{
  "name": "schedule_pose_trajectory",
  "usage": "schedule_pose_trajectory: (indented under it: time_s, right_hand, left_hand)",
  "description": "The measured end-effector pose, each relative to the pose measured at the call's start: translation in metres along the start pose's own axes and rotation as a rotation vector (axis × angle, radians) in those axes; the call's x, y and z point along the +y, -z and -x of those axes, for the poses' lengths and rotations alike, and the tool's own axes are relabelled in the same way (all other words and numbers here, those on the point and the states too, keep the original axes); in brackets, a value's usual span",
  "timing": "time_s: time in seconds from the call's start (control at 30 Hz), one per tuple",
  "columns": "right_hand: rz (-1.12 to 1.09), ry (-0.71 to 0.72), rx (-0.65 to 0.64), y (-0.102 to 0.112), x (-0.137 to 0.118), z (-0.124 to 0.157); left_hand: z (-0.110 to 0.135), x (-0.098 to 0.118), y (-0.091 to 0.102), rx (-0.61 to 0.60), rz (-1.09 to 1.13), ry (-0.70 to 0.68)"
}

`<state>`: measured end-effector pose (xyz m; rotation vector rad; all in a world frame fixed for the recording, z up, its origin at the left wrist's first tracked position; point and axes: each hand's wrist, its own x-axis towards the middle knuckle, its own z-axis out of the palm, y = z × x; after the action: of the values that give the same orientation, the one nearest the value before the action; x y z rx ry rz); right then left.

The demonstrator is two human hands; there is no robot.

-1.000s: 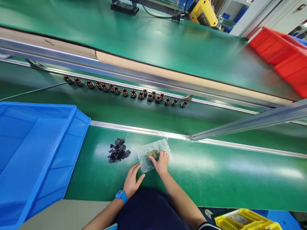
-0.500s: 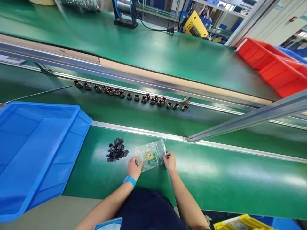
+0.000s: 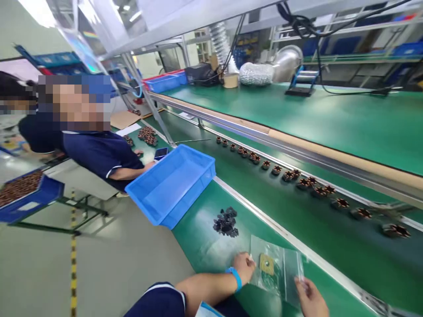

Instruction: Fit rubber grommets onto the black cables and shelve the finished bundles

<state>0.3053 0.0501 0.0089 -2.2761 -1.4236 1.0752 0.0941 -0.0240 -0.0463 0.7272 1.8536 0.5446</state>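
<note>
A clear zip bag (image 3: pixel 276 282) lies over the green worktop, with a square yellow piece (image 3: pixel 266 264) that has a round hole showing in it. Something green also shows in the bag; I cannot tell what it is. My left hand (image 3: pixel 243 267), with a blue band at its wrist, pinches the bag's left edge. At the zip end on the right, my right hand (image 3: pixel 310 296) grips the other edge between thumb and fingers. A small heap of black flat parts (image 3: pixel 226 221) lies beyond my left hand.
A large blue bin (image 3: pixel 172 185) stands left of the heap. Copper-wound cores (image 3: pixel 276 169) line the sunken belt beyond a metal rail (image 3: pixel 257 213). Two co-workers sit at the left, one (image 3: pixel 99 152) close behind the bin. Above runs a green shelf (image 3: pixel 357 119).
The view has swung left, bringing the co-workers and the whole bin into sight. Both my hands stay at the bag's two ends.
</note>
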Motion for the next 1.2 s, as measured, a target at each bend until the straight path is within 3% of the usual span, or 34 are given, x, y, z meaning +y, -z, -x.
schedule_pose_trajectory:
  time_s: [0.07, 0.13, 0.23, 0.4, 0.5, 0.63, 0.8, 1.0, 1.1, 1.2]
  right_hand:
    - [-0.051, 0.002, -0.031, -0.006, -0.005, 0.004]
    - [-0.123, 0.097, -0.114, -0.021, -0.017, 0.006]
    - [-0.162, 0.156, -0.119, -0.045, -0.027, -0.003]
    - [-0.141, 0.292, -0.042, -0.066, -0.016, -0.008]
    - [-0.089, 0.386, -0.056, -0.088, -0.018, 0.007]
    - [0.005, 0.493, -0.135, -0.113, -0.025, 0.026]
    - [0.102, 0.580, -0.191, -0.116, -0.025, 0.037]
    - [0.118, 0.588, -0.155, -0.095, -0.022, 0.023]
    - [0.117, 0.524, -0.026, -0.070, -0.019, -0.012]
    - [0.112, 0.515, 0.029, -0.043, -0.025, -0.065]
  left_hand:
    - [0.004, 0.001, 0.004, -0.026, -0.036, -0.133]
    - [0.005, -0.001, 0.017, -0.060, -0.062, -0.312]
    - [-0.001, -0.009, 0.031, -0.190, -0.090, -0.559]
    - [-0.018, -0.020, 0.022, -0.317, -0.106, -0.694]
    - [-0.022, -0.026, 0.017, -0.274, -0.065, -0.646]
    - [-0.030, -0.030, 0.022, -0.065, 0.002, -0.405]
    - [-0.049, -0.015, 0.023, 0.032, 0.027, -0.147]
    - [-0.061, 0.024, 0.011, 0.021, -0.080, -0.054]
    - [-0.056, 0.035, 0.008, 0.032, -0.071, -0.066]
    - [-0.041, 0.033, 0.010, 0.057, 0.038, -0.057]
